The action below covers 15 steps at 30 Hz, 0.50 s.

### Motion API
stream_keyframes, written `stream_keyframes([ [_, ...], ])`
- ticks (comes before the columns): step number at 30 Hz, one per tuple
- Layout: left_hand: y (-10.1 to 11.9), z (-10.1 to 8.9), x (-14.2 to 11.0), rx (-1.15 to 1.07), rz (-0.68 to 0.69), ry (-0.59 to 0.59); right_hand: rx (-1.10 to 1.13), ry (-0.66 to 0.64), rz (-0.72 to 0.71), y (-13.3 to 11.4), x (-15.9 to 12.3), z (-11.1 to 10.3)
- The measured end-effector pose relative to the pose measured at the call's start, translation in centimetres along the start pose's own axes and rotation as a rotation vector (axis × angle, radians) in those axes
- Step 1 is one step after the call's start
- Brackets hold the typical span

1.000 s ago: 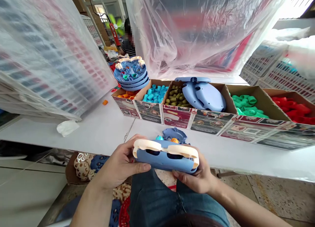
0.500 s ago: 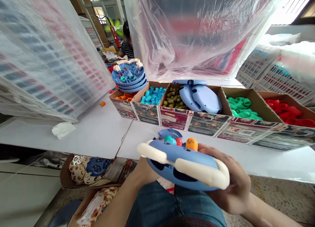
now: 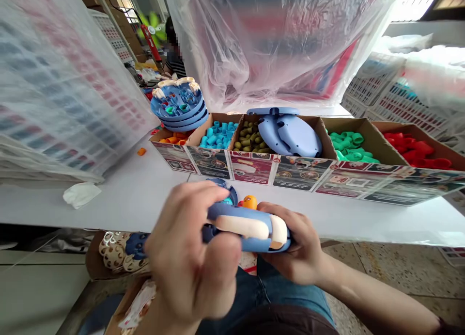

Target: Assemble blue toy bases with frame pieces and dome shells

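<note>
Between my hands is a round blue plastic toy shell (image 3: 250, 247), held edge-on, with cream pieces along its rim. My right hand (image 3: 296, 240) is closed around the shell's right end. Somewhat blurred, my left hand (image 3: 196, 257) grips its left end, thumb on the near side and index finger over the top. Just beyond the shell are an orange peg with a drawn face (image 3: 250, 202), a partly hidden red peg and a teal one. A curved dark blue part (image 3: 229, 192) rests on the table there, partly covered by my left hand.
A row of cardboard boxes (image 3: 254, 167) holds orange, light blue, olive, green and red pegs. Blue discs (image 3: 301, 135) lean on the boxes; stacked blue trays (image 3: 178, 104) stand left. Plastic-wrapped crates (image 3: 61, 83) flank the table. A person (image 3: 176, 58) sits behind.
My left hand has come up from beneath the shell to its left end. The shell has moved left and turned, its cream rim now facing me more squarely.
</note>
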<state>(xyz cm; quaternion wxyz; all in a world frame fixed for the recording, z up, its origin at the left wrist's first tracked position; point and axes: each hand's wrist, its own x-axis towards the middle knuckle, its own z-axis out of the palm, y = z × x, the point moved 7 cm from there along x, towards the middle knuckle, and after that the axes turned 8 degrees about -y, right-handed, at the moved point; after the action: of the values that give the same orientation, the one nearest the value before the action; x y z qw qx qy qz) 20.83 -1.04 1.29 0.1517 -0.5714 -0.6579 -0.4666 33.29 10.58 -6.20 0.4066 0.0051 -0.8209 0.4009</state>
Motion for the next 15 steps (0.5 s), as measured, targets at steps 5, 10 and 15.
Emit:
stream_keyframes([
  [5,0.0,2.4,1.0,0.043,0.073,0.028,-0.019,0.045,0.080,0.6,-0.2,0.1],
  [10,-1.0,3.5,0.9,0.104,0.102,0.040,-0.029,0.067,0.175,1.3,-1.1,0.3],
  [15,-1.4,3.7,1.2,0.101,0.087,-0.004,-0.007,0.066,0.194,1.2,-1.6,0.8],
])
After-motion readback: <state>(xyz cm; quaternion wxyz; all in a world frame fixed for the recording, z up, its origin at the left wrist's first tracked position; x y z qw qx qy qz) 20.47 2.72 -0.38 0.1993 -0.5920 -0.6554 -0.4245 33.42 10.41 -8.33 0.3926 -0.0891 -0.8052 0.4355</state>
